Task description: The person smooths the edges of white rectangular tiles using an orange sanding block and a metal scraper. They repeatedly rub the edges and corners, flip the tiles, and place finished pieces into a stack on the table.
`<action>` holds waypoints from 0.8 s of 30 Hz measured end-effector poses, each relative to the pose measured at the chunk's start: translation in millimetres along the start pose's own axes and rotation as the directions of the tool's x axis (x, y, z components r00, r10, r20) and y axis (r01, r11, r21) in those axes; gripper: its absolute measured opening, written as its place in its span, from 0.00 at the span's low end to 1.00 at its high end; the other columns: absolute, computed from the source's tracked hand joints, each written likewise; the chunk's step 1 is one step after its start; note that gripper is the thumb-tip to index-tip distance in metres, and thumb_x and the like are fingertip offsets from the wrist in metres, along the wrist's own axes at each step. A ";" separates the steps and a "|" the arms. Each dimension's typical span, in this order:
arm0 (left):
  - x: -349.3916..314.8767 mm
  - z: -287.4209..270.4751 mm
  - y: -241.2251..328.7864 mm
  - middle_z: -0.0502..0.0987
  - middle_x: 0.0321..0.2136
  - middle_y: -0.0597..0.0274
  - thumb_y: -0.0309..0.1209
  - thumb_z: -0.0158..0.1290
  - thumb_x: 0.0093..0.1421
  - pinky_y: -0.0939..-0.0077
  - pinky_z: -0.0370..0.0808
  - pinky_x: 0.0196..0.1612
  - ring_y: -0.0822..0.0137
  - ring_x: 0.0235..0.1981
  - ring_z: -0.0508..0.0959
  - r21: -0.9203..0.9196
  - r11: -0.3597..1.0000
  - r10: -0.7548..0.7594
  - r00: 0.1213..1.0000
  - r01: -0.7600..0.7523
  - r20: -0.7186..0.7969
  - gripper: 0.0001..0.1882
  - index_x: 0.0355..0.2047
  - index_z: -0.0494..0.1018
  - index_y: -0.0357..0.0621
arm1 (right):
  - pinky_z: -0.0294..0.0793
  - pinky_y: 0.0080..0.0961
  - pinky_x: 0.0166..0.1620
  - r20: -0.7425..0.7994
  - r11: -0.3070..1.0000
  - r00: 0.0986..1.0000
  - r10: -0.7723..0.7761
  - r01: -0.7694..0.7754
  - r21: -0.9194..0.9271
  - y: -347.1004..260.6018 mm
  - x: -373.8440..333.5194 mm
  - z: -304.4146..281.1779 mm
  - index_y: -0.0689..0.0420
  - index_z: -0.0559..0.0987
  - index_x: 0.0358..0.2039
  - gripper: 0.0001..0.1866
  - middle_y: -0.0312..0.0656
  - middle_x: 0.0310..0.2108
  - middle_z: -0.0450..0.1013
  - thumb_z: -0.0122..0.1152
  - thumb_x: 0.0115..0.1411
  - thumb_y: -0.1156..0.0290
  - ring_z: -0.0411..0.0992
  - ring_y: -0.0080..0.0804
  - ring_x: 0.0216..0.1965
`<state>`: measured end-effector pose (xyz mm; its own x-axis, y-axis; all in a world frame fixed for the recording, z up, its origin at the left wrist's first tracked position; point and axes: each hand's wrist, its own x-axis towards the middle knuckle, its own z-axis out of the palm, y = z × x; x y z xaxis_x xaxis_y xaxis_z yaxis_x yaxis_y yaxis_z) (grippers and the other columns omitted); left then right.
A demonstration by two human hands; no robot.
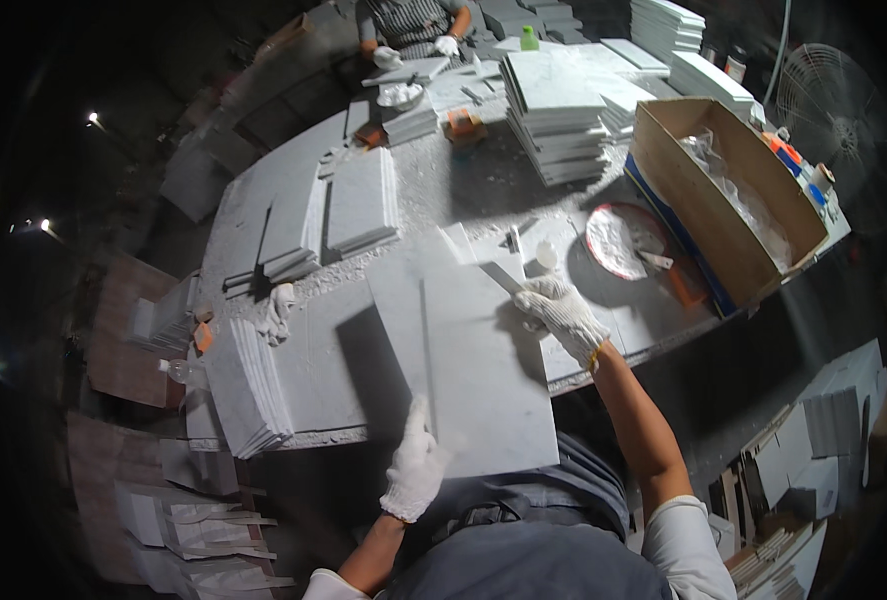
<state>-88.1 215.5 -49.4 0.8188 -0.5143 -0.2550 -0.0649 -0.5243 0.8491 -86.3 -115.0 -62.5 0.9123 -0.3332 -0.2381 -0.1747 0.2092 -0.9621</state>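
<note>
A pale, faintly veined stone slab (493, 390) lies tilted in front of me, its near edge against my apron. A straight line runs lengthwise down its face. My left hand (416, 470), in a white knit glove, grips the slab's near left edge, one finger stretched along the face; the thumb is not clear. Over the slab's far right part, my gloved right hand (563, 315) is closed around a flat grey scraper blade (501, 278). The blade's far end is smeared, and its handle is hidden in the fist.
Slab stacks stand at left (248, 390), mid-table (363, 205) and far back (553, 120). A red-rimmed bowl of white paste (618, 240) sits near a long cardboard box (728, 190). Loose gloves (278, 312) lie at left. Across the table works another person (413, 30). A fan (838, 110) stands right.
</note>
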 end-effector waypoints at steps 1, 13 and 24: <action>-0.6 3.1 3.6 0.64 0.17 0.73 0.41 0.67 0.63 0.82 0.66 0.26 0.80 0.21 0.63 0.014 1.000 -0.022 1.000 0.022 -0.014 0.55 0.75 0.43 0.31 | 0.72 0.15 0.28 0.027 0.997 1.000 -0.010 0.008 0.071 3.2 1.1 -1.5 0.58 0.82 0.48 0.18 0.28 0.29 0.73 0.67 0.67 0.56 0.72 0.15 0.25; 57.9 -25.0 54.0 0.83 0.34 0.59 0.44 0.65 0.59 0.64 0.78 0.42 0.60 0.35 0.82 0.711 0.637 0.494 0.866 -0.299 -0.078 0.30 0.60 0.76 0.47 | 0.69 0.13 0.21 -0.344 0.948 0.926 0.152 -0.039 0.315 27.4 -49.5 -18.6 0.59 0.76 0.54 0.17 0.37 0.33 0.76 0.62 0.70 0.63 0.71 0.18 0.23; 237.7 55.3 70.5 0.75 0.59 0.66 0.56 0.56 0.61 0.59 0.67 0.65 0.58 0.62 0.72 0.845 0.377 0.696 0.718 -0.379 0.011 0.27 0.59 0.76 0.65 | 0.68 0.11 0.27 -0.015 0.792 0.998 0.060 -0.038 0.610 11.5 -36.2 -2.7 0.60 0.74 0.54 0.15 0.37 0.36 0.72 0.59 0.71 0.68 0.70 0.20 0.33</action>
<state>70.5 18.7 -75.7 0.5361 -0.7419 0.4026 -0.8168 -0.5763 0.0257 -122.3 -103.0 -65.4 0.8943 -0.3340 -0.2977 0.0524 0.7389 -0.6717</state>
